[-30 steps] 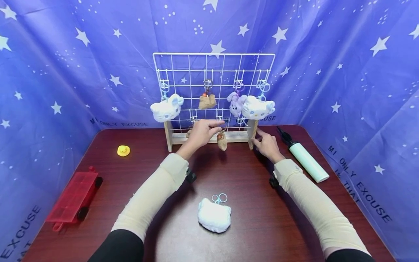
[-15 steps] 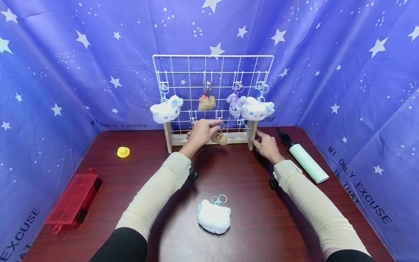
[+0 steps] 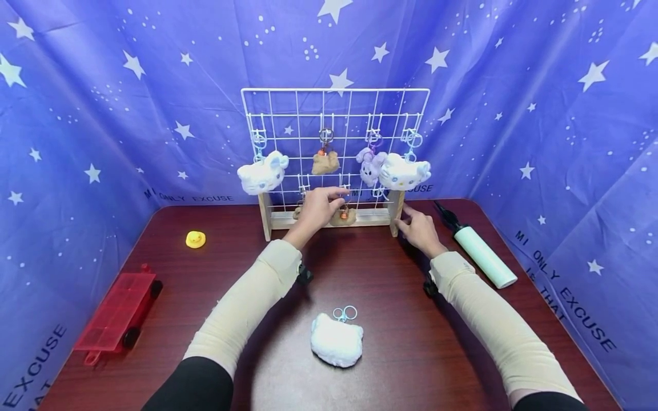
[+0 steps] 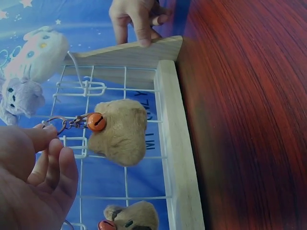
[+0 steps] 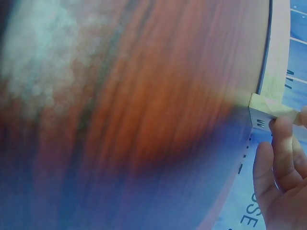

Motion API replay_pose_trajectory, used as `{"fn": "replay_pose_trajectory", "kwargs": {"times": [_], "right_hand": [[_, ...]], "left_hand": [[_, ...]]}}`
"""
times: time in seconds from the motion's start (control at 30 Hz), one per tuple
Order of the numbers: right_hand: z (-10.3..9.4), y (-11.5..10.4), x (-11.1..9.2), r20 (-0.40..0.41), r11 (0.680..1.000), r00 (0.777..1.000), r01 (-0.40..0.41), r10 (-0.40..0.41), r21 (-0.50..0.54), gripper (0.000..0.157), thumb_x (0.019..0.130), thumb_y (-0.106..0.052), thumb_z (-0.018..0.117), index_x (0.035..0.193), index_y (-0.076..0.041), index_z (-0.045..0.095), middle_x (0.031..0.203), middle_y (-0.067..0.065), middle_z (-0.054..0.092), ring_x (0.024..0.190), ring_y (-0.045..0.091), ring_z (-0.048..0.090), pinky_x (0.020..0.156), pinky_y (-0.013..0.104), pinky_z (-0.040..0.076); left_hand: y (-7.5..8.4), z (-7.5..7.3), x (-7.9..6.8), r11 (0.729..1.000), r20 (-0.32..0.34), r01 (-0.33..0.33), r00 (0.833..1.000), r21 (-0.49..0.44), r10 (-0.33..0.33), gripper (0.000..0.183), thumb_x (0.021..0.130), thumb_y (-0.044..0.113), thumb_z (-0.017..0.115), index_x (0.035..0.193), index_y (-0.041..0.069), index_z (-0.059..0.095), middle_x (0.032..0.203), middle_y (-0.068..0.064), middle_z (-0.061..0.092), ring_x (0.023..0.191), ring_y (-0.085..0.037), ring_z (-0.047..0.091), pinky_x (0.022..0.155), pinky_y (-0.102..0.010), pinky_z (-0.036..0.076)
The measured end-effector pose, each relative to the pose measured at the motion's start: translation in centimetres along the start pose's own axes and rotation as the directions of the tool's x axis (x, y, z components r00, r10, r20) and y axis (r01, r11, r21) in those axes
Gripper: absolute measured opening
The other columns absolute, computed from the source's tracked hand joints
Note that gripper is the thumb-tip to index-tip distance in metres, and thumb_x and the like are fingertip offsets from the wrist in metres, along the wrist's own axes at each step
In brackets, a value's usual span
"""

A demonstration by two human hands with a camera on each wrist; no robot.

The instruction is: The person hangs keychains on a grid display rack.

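Observation:
My left hand (image 3: pixel 316 210) is at the lower row of a white wire grid rack (image 3: pixel 336 116). Between thumb and index finger it pinches the metal ring (image 4: pixel 58 125) of a brown plush keychain (image 4: pixel 125 134) with an orange bell (image 4: pixel 96 121), in front of the grid near a hook. Whether the ring sits on that hook cannot be told. With its fingers around the rack's right wooden leg (image 3: pixel 397 212), my right hand (image 3: pixel 421 229) holds the rack. Another brown plush keychain (image 4: pixel 136 215) hangs beside the left hand.
Above hang two white plush keychains, left (image 3: pixel 264 173) and right (image 3: pixel 404 173), a purple one (image 3: pixel 371 165) and a brown one (image 3: pixel 325 162). A white plush keychain (image 3: pixel 336 341) lies on the table, with a yellow duck (image 3: pixel 195 240), red cart (image 3: pixel 118 311) and hand pump (image 3: pixel 483 255) around.
The brown plush under my left hand has swung from hanging edge-on to lying flat along the rack's base. Both hands have stayed nearly in place.

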State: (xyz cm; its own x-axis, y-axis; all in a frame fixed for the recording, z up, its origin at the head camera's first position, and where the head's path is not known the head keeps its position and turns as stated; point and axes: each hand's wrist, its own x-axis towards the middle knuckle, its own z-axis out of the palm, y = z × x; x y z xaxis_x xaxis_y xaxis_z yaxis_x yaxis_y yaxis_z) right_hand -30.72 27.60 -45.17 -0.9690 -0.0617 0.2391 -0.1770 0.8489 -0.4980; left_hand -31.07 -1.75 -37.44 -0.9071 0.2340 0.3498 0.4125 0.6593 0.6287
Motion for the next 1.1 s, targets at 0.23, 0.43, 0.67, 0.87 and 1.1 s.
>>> {"fn": "replay_pose_trajectory", "kwargs": {"times": [0.23,0.43,0.67,0.87,1.1], "right_hand": [[0.1,0.0,-0.2,-0.002,1.0,1.0,0.002,-0.002,0.001,0.061,0.098,-0.03,0.066,0.151,-0.006,0.048,0.076,0.01,0.076,0.064,0.019,0.071,0.072,0.044,0.055],[0.4,-0.1,-0.3,-0.002,1.0,1.0,-0.004,0.004,0.008,0.06,0.098,-0.029,0.067,0.151,-0.008,0.049,0.078,0.01,0.077,0.064,0.018,0.071,0.067,0.036,0.053],[0.4,0.0,-0.3,0.0,1.0,1.0,-0.007,0.007,0.004,0.06,0.098,-0.029,0.067,0.151,-0.007,0.049,0.077,0.01,0.077,0.063,0.018,0.071,0.066,0.035,0.052],[0.5,0.2,0.0,0.004,1.0,1.0,-0.002,0.002,0.002,0.061,0.099,-0.03,0.066,0.151,-0.006,0.048,0.078,0.011,0.077,0.064,0.018,0.071,0.072,0.042,0.055],[0.3,0.2,0.2,-0.002,1.0,1.0,-0.002,0.002,0.008,0.062,0.098,-0.03,0.066,0.152,-0.006,0.047,0.078,0.011,0.076,0.064,0.021,0.072,0.082,0.049,0.056]], "left_hand": [[-0.4,0.0,-0.2,1.0,-0.016,0.015,1.0,-0.026,-0.016,0.027,0.095,0.016,0.072,0.121,0.02,0.077,0.102,-0.003,0.08,0.085,-0.016,0.072,0.076,-0.032,0.055],[-1.0,0.0,-0.7,0.997,-0.013,0.037,0.999,-0.065,-0.038,0.029,0.095,0.015,0.071,0.124,0.019,0.075,0.099,-0.005,0.08,0.069,-0.013,0.069,0.059,-0.025,0.052],[-1.4,-0.5,-1.2,0.998,-0.019,0.022,1.0,-0.059,-0.023,0.03,0.095,0.013,0.07,0.124,0.017,0.075,0.097,-0.005,0.08,0.055,-0.01,0.063,0.053,-0.021,0.048],[-1.3,-1.1,-1.8,1.0,-0.013,0.0,1.0,-0.02,0.0,0.028,0.095,0.016,0.071,0.123,0.015,0.075,0.101,-0.006,0.08,0.06,-0.012,0.062,0.058,-0.022,0.047],[-1.3,-1.4,-3.1,0.999,0.025,-0.041,0.999,-0.034,0.042,0.023,0.095,0.014,0.071,0.117,0.015,0.078,0.094,-0.004,0.078,0.062,-0.011,0.063,0.055,-0.022,0.046]]}}
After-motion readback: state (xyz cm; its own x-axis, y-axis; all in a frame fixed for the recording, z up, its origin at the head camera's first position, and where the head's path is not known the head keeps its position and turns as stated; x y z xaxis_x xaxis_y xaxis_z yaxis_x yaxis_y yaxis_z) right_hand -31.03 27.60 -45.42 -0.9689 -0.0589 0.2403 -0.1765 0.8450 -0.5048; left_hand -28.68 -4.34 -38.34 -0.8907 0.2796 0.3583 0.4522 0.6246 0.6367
